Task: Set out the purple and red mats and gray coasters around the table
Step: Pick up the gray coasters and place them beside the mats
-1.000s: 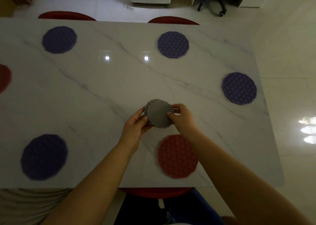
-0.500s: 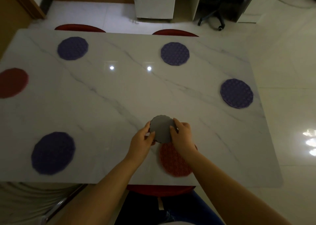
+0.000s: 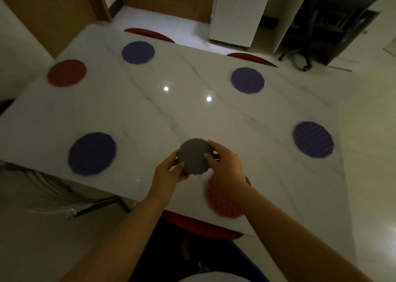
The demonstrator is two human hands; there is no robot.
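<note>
Both hands hold a stack of gray scalloped coasters (image 3: 194, 155) above the near side of the white marble table (image 3: 192, 114). My left hand (image 3: 169, 172) grips its lower left edge, my right hand (image 3: 225, 166) its right edge. A red mat (image 3: 222, 200) lies just under my right wrist, partly hidden. A second red mat (image 3: 66, 72) lies at the far left. Purple mats lie at the near left (image 3: 92, 153), far left (image 3: 138, 52), far middle (image 3: 247, 80) and right edge (image 3: 313, 139).
Red chair seats show beyond the far edge (image 3: 150, 34) (image 3: 252, 58) and under the near edge (image 3: 201, 226). A metal-framed chair (image 3: 64, 198) stands at the near left. A white cabinet (image 3: 235, 13) and an office chair base (image 3: 300, 58) stand on the floor behind.
The view has swung left and tilted up, so the far-left red mat has come fully into view. Both hands keep hold of the gray stack near the red mat.
</note>
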